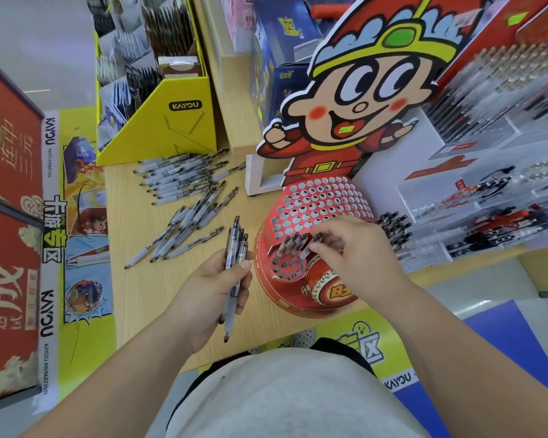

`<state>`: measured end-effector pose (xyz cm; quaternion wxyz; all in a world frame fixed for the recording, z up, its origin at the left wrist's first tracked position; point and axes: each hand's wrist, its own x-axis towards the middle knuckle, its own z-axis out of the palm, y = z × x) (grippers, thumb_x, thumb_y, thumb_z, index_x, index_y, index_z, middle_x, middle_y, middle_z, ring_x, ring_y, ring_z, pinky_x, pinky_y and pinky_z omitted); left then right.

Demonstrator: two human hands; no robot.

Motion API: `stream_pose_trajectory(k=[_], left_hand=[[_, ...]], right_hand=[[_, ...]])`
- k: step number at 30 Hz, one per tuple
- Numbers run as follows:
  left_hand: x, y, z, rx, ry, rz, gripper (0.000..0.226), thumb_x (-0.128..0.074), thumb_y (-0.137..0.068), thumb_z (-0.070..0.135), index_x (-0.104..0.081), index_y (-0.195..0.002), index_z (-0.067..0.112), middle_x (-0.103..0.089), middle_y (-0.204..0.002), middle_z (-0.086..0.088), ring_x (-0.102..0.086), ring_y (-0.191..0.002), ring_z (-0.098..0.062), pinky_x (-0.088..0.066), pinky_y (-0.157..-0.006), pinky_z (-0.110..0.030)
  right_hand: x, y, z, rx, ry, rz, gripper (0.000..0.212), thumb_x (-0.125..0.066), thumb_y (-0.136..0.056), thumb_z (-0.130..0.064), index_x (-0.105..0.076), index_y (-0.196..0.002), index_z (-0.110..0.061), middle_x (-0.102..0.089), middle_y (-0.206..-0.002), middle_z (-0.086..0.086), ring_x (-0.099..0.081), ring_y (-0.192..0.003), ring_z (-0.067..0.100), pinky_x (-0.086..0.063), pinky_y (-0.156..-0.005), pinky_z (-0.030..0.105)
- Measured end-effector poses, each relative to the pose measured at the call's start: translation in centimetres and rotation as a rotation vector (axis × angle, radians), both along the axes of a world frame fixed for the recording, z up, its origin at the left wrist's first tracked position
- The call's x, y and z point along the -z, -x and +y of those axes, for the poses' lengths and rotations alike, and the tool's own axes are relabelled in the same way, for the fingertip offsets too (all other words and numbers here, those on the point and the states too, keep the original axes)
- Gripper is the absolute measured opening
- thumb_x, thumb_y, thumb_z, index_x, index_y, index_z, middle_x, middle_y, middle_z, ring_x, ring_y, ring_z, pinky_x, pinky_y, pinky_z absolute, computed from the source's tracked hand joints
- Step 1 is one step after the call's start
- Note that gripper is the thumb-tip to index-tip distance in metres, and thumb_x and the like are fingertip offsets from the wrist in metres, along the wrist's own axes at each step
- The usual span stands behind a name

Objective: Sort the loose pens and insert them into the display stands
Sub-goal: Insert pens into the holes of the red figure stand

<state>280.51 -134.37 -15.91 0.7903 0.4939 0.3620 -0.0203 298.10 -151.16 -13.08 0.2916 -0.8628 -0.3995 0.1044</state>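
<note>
A red cartoon-figure display stand (pixel 317 203) with many round holes stands on the wooden counter (pixel 130 197). Several pens (pixel 293 243) stick out of holes in its low front tier. My right hand (pixel 355 254) is over that tier and pinches a pen (pixel 307 251) whose tip points down at the holes. My left hand (pixel 215 289) grips a bundle of clear black-ink pens (pixel 234 267), upright, just left of the stand. Loose pens (pixel 184 197) lie in a pile and a rough row on the counter behind my left hand.
A yellow KAYOU cardboard display (pixel 174 121) stands behind the loose pens. Red boxes (pixel 10 216) line the left edge. Clear acrylic racks (pixel 475 197) full of pens stand to the right. Black pens (pixel 396 229) stand just right of the stand.
</note>
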Motion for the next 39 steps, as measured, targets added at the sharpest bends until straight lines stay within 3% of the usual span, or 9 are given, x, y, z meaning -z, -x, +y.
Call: stream_pose_trajectory(k=[7,12,22,29,34,36,39], left_hand=[[0.1,1.0,0.0,-0.04,0.015,-0.025,0.019,-0.056,-0.103,0.02,-0.062,-0.12,0.014,-0.054,-0.076,-0.005,-0.048,-0.06,-0.019,-0.04,-0.056,-0.032],[-0.2,1.7,-0.4,-0.054,0.019,-0.057,0.019,-0.059,-0.101,0.018,-0.062,-0.119,0.014,-0.053,-0.075,-0.004,-0.046,-0.06,-0.019,-0.039,-0.055,-0.031],[-1.1,2.9,-1.1,-0.136,0.03,-0.069,0.018,-0.058,-0.101,0.018,-0.064,-0.117,0.014,-0.055,-0.075,-0.004,-0.047,-0.058,-0.018,-0.037,-0.056,-0.032],[-1.8,2.0,-2.8,-0.19,0.098,-0.046,0.021,-0.05,-0.103,0.017,-0.064,-0.116,0.008,-0.054,-0.077,-0.011,-0.045,-0.056,-0.021,-0.034,-0.055,-0.033],[-2.8,0.5,-4.5,-0.174,0.046,-0.018,0.022,-0.052,-0.103,0.015,-0.059,-0.12,0.003,-0.055,-0.078,-0.011,-0.045,-0.057,-0.022,-0.037,-0.053,-0.032],[-3.4,-0.1,-5.3,-0.152,-0.007,-0.022,0.017,-0.055,-0.102,0.015,-0.058,-0.114,0.004,-0.056,-0.077,-0.01,-0.046,-0.058,-0.021,-0.037,-0.053,-0.031],[-4.1,-1.1,-6.4,-0.113,-0.064,-0.048,0.004,-0.058,-0.099,0.013,-0.06,-0.102,0.012,-0.057,-0.076,-0.009,-0.046,-0.058,-0.021,-0.038,-0.052,-0.029]], right_hand=[[0.7,0.8,-0.5,-0.046,0.015,0.002,0.019,-0.078,-0.085,-0.016,-0.075,-0.103,-0.017,-0.068,-0.094,-0.005,-0.067,-0.078,0.009,-0.059,-0.078,0.035],[0.9,0.7,0.5,0.06,-0.033,0.003,0.022,-0.077,-0.086,-0.013,-0.074,-0.108,-0.016,-0.07,-0.091,-0.004,-0.066,-0.08,0.008,-0.059,-0.08,0.032],[2.6,0.7,0.2,0.06,0.104,0.004,0.025,-0.077,-0.085,-0.015,-0.074,-0.11,-0.015,-0.072,-0.093,0.002,-0.068,-0.083,0.016,-0.058,-0.082,0.041],[2.9,0.0,0.1,0.031,0.073,0.068,0.024,-0.077,-0.086,-0.018,-0.072,-0.11,-0.016,-0.073,-0.094,-0.001,-0.068,-0.085,0.014,-0.058,-0.083,0.038],[3.1,-0.6,-0.3,-0.02,0.067,0.096,0.029,-0.077,-0.087,-0.021,-0.071,-0.115,-0.017,-0.073,-0.101,-0.001,-0.067,-0.09,0.014,-0.056,-0.085,0.037],[2.8,-0.8,-0.6,-0.035,0.075,0.124,0.036,-0.078,-0.085,-0.024,-0.069,-0.119,-0.018,-0.071,-0.102,-0.003,-0.066,-0.088,0.012,-0.056,-0.086,0.036],[1.9,-1.2,-1.5,0.002,0.013,0.178,0.039,-0.08,-0.083,-0.035,-0.069,-0.117,-0.021,-0.068,-0.1,-0.01,-0.062,-0.084,0.002,-0.055,-0.081,0.024]])
